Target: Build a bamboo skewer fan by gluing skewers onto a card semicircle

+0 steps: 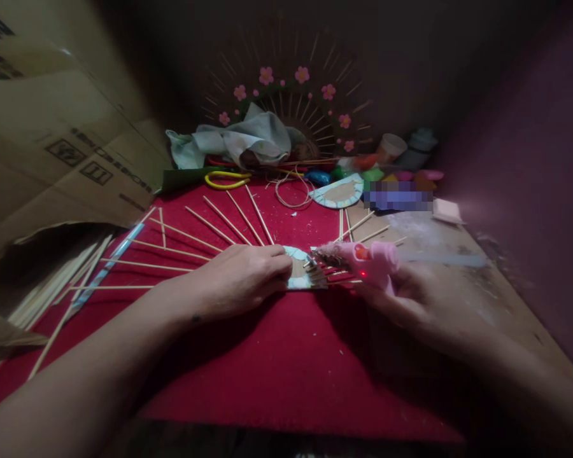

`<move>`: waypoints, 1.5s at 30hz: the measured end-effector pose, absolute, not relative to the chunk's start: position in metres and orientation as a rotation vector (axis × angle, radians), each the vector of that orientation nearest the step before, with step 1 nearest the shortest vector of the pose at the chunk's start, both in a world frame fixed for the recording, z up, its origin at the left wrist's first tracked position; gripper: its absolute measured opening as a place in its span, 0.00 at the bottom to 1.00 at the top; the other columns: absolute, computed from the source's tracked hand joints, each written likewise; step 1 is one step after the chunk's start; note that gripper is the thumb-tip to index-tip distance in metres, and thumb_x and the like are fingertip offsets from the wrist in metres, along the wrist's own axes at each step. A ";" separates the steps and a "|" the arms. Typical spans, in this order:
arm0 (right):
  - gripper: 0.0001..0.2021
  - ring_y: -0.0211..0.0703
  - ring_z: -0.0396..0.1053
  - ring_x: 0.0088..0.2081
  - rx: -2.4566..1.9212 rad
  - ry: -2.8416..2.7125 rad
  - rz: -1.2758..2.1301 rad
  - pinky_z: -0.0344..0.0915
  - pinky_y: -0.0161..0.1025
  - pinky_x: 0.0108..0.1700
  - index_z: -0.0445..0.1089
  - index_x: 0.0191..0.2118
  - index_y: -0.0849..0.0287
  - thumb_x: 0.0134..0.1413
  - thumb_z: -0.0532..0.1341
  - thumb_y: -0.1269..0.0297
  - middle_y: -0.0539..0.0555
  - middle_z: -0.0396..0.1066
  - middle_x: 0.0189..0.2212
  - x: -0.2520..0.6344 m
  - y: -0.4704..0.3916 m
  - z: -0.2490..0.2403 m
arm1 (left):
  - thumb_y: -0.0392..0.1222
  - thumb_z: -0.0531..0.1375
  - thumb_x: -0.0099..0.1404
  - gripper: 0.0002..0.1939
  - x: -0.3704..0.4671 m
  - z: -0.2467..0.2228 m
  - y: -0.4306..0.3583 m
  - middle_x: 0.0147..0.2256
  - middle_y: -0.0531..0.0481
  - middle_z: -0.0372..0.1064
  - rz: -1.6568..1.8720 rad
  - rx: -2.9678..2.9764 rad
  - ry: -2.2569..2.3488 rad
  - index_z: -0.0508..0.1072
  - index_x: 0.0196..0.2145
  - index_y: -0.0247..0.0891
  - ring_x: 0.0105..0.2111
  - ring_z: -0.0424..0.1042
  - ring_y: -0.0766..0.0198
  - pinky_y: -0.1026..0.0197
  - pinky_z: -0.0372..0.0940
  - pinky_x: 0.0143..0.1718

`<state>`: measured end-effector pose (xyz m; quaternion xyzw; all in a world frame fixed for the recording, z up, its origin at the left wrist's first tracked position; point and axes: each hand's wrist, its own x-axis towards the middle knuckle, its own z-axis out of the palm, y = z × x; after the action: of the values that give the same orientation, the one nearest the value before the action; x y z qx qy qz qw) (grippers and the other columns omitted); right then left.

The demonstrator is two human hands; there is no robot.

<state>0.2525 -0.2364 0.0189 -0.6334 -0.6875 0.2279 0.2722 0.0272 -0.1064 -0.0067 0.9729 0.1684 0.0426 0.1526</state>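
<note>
We grip the pink glue gun in our right hand, near the pale-rimmed card amid fanned sticks on the desk; our left hand curls over the card, its hold hidden.

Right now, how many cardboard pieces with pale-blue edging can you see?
2. The nearer piece is partly covered by the left hand, close to the pink glue gun; the farther piece lies toward the back. Others may be hidden.
</note>
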 end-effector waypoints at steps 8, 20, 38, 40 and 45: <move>0.15 0.46 0.74 0.36 -1.668 -1.889 0.658 0.71 0.37 0.36 0.74 0.44 0.57 0.59 0.54 0.59 0.52 0.76 0.33 0.250 -0.235 0.021 | 0.40 0.52 0.68 0.06 0.029 -0.004 -0.107 0.35 0.53 0.66 0.099 2.809 0.504 0.65 0.34 0.39 0.29 0.66 0.69 0.65 0.57 0.28; 0.16 0.44 0.73 0.35 -1.649 -1.867 0.666 0.70 0.36 0.34 0.74 0.44 0.58 0.59 0.54 0.57 0.53 0.75 0.34 0.250 -0.238 0.015 | 0.40 0.52 0.69 0.06 0.029 -0.005 -0.108 0.37 0.51 0.67 0.070 2.806 0.524 0.67 0.35 0.38 0.30 0.68 0.68 0.65 0.58 0.30; 0.16 0.46 0.72 0.29 -1.755 -1.897 0.603 0.68 0.37 0.27 0.75 0.39 0.56 0.57 0.54 0.54 0.52 0.74 0.27 0.255 -0.235 0.018 | 0.39 0.52 0.69 0.05 0.030 -0.003 -0.109 0.36 0.53 0.66 0.105 2.830 0.494 0.65 0.35 0.39 0.28 0.66 0.69 0.65 0.55 0.27; 0.16 0.46 0.73 0.28 -1.757 -1.884 0.561 0.68 0.37 0.26 0.76 0.37 0.55 0.57 0.54 0.54 0.52 0.74 0.26 0.254 -0.235 0.020 | 0.39 0.52 0.68 0.06 0.030 -0.002 -0.109 0.35 0.53 0.66 0.110 2.830 0.494 0.65 0.33 0.38 0.27 0.65 0.70 0.66 0.55 0.27; 0.17 0.50 0.74 0.44 -1.677 -1.862 0.643 0.72 0.39 0.42 0.72 0.51 0.54 0.59 0.55 0.57 0.52 0.77 0.40 0.251 -0.235 0.018 | 0.39 0.52 0.68 0.06 0.030 -0.002 -0.109 0.35 0.53 0.66 0.118 2.829 0.493 0.65 0.33 0.38 0.27 0.65 0.70 0.66 0.55 0.27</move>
<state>0.2513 -0.2348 0.0182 -0.6235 -0.6923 0.2390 0.2735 0.0301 -0.1091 -0.0021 0.9755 0.1701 0.0406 0.1333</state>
